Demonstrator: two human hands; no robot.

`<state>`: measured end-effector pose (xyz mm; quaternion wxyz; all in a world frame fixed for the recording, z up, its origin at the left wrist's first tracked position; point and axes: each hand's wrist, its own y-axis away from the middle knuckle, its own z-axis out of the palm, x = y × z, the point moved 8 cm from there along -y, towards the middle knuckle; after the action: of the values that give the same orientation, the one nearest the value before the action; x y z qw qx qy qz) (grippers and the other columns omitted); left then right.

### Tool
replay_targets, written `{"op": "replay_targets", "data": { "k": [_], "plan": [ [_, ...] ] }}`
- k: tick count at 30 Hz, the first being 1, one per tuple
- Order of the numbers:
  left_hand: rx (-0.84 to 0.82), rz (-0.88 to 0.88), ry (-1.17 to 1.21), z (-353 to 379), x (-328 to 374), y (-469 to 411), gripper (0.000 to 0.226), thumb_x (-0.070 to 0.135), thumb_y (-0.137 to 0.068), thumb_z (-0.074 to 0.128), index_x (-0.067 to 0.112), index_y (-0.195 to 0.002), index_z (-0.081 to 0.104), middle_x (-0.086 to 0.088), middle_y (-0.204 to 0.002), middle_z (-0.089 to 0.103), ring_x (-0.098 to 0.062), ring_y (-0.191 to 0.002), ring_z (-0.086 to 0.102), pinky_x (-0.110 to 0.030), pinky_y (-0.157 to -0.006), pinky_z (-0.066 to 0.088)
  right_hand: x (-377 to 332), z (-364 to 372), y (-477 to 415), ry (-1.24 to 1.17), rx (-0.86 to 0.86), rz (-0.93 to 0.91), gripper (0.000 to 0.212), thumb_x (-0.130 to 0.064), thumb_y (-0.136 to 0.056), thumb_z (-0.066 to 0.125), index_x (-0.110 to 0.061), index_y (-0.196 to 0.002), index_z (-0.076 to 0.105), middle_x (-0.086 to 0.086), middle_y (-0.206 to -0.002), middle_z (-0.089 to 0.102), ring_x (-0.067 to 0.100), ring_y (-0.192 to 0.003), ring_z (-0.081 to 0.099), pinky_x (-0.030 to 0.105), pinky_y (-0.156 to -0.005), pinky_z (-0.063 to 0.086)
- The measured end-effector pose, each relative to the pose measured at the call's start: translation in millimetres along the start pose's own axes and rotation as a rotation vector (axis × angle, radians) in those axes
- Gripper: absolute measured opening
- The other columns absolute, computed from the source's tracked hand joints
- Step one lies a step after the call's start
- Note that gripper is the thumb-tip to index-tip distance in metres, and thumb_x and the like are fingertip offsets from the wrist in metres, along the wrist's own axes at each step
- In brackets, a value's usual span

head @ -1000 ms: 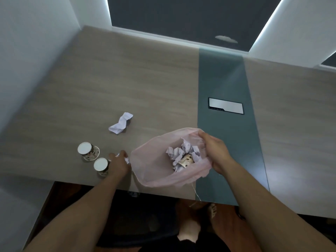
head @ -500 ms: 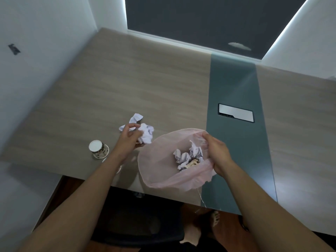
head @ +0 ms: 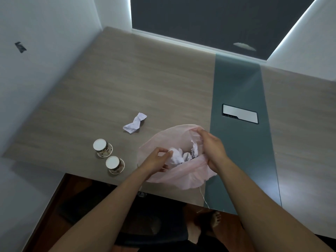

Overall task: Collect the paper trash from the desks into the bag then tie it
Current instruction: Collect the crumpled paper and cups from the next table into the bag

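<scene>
1. Left grip (head: 156, 160) sits at the near-left side of the open mouth of a thin pink plastic bag (head: 160, 140). Its fingers are curled, with the fingertips against a white crumpled paper wad (head: 175, 158). Whether it pinches the wad or only touches it cannot be told.
2. Right grip (head: 212, 150) is curled round the far-right rim of the bag and pinches the film there, so the mouth stands wide.
3. The bag rests at the near edge of the wood-grain worktop (head: 145, 79), its bottom bulging slightly over that edge. It lies just left of a dark grey-green strip (head: 236, 84) that runs across the worktop.
4. More crumpled white paper scraps (head: 193, 151) lie inside the bag, between the two grips.
5. A twisted white paper scrap (head: 135, 123) lies loose on the worktop, beyond and to the left of the bag and apart from it.
6. Two upturned brown-patterned paper cups, the farther cup (head: 102, 147) and the nearer cup (head: 115, 164), stand close together to the left of the bag.
7. A silvery rectangular hatch (head: 240, 116) is set into the strip, beyond the right grip.
8. A thin white thread (head: 201, 195) hangs from the underside of the bag, past the worktop's edge.
9. Below the worktop are a dark chair seat (head: 154, 226) and a sandalled foot (head: 215, 218).
</scene>
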<state>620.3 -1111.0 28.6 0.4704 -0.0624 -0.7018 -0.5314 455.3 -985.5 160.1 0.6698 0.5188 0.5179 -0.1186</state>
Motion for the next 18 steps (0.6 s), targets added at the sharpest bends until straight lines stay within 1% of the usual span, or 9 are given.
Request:
{"op": "replay_targets", "data": {
  "k": [2, 4, 7, 10, 11, 14, 15, 17, 18],
  "plan": [
    [-0.032, -0.042, -0.061, -1, 1, 0, 0.04, 0.049, -0.103, 0.065, 0.02, -0.13, 0.062, -0.01, -0.122, 0.071, -0.024, -0.077, 0.074, -0.036, -0.076, 0.062, 0, 3, -1, -0.009, -0.001, 0.007, 0.023, -0.043, -0.097, 0.074, -0.024, -0.102, 0.087, 0.002, -0.092, 0.085, 0.017, -0.075, 0.079, 0.027, -0.06, 0.059],
    [-0.091, -0.044, -0.136, -9, 9, -1, 0.04, 0.047, -0.105, 0.061, 0.016, -0.129, 0.065, -0.009, -0.125, 0.071, -0.025, -0.081, 0.075, -0.035, -0.079, 0.061, 0, 5, -2, -0.016, 0.001, 0.014, 0.023, -0.043, -0.098, 0.074, -0.024, -0.1, 0.087, 0.003, -0.093, 0.085, 0.016, -0.073, 0.078, 0.027, -0.063, 0.059],
    [-0.114, -0.007, -0.152, -36, 35, -6, 0.031, 0.034, -0.107, 0.056, 0.011, -0.123, 0.07, -0.006, -0.114, 0.082, -0.026, -0.089, 0.076, -0.034, -0.079, 0.061, 0, 6, -7, -0.018, 0.024, 0.018, 0.024, -0.044, -0.099, 0.073, -0.024, -0.099, 0.087, 0.006, -0.098, 0.085, 0.02, -0.081, 0.08, 0.034, -0.074, 0.062],
    [0.081, 0.054, -0.091, -84, 65, -25, 0.03, 0.022, -0.104, 0.05, 0.005, -0.112, 0.073, -0.009, -0.099, 0.084, -0.025, -0.083, 0.075, -0.029, -0.068, 0.056, 2, 7, -15, -0.028, 0.055, 0.022, 0.026, -0.049, -0.095, 0.075, -0.027, -0.1, 0.088, 0.005, -0.101, 0.085, 0.028, -0.097, 0.081, 0.043, -0.089, 0.064],
    [0.174, 0.078, -0.07, -101, 72, -33, 0.029, 0.02, -0.103, 0.049, 0.005, -0.108, 0.074, -0.011, -0.098, 0.083, -0.025, -0.079, 0.073, -0.03, -0.066, 0.055, 3, 8, -18, -0.041, 0.061, 0.031, 0.027, -0.049, -0.093, 0.076, -0.026, -0.1, 0.087, 0.007, -0.103, 0.085, 0.03, -0.098, 0.081, 0.044, -0.089, 0.065],
    [0.393, 0.152, -0.104, -146, 78, -73, 0.023, 0.028, -0.094, 0.053, 0.014, -0.094, 0.071, -0.017, -0.098, 0.078, -0.027, -0.072, 0.071, -0.04, -0.07, 0.062, 6, 9, -23, -0.082, 0.063, 0.06, 0.027, -0.047, -0.092, 0.078, -0.023, -0.101, 0.086, 0.009, -0.101, 0.085, 0.024, -0.081, 0.081, 0.035, -0.072, 0.063],
    [0.444, 0.159, -0.167, -159, 77, -88, 0.026, 0.035, -0.09, 0.057, 0.015, -0.099, 0.07, -0.015, -0.102, 0.078, -0.028, -0.077, 0.074, -0.043, -0.074, 0.064, 7, 9, -25, -0.094, 0.062, 0.069, 0.026, -0.047, -0.094, 0.077, -0.023, -0.1, 0.086, 0.008, -0.098, 0.085, 0.022, -0.077, 0.079, 0.032, -0.069, 0.061],
    [0.478, 0.146, -0.272, -178, 69, -121, 0.054, 0.045, -0.085, 0.067, 0.017, -0.131, 0.063, -0.012, -0.129, 0.071, -0.029, -0.103, 0.075, -0.048, -0.087, 0.065, 8, 9, -28, -0.109, 0.06, 0.074, 0.025, -0.046, -0.097, 0.074, -0.024, -0.101, 0.085, 0.004, -0.093, 0.085, 0.018, -0.074, 0.079, 0.029, -0.066, 0.059],
    [0.476, 0.13, -0.313, -187, 62, -140, 0.07, 0.046, -0.086, 0.071, 0.018, -0.147, 0.053, -0.012, -0.144, 0.062, -0.031, -0.116, 0.07, -0.052, -0.093, 0.064, 8, 9, -30, -0.111, 0.059, 0.07, 0.025, -0.046, -0.098, 0.073, -0.025, -0.102, 0.086, 0.002, -0.092, 0.085, 0.017, -0.074, 0.079, 0.028, -0.065, 0.059]
  ]
}}
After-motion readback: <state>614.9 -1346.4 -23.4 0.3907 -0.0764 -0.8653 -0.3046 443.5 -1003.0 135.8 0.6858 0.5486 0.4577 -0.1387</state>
